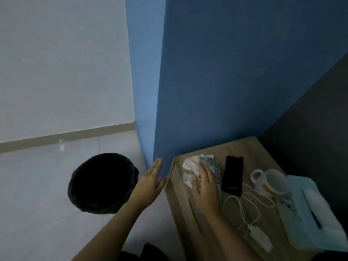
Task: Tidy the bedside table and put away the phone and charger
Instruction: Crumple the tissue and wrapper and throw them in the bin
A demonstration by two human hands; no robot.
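The right hand lies flat on the table, fingers spread open on the crumpled tissues and a packet at the far left corner. It grips nothing yet. The left hand is open too, held up off the left edge of the table, above the floor and near the black bin.

The phone lies just right of the right hand. The white charger sits near the front, and its cable loops up to the phone. A mug and a tissue box stand further right.

If the hand sweeps the tissues left, some could miss the left hand and drop on the floor beside the bin. If it slides right, it could bump the phone. Pulling the phone fast could drag the cable against the mug and tip it.
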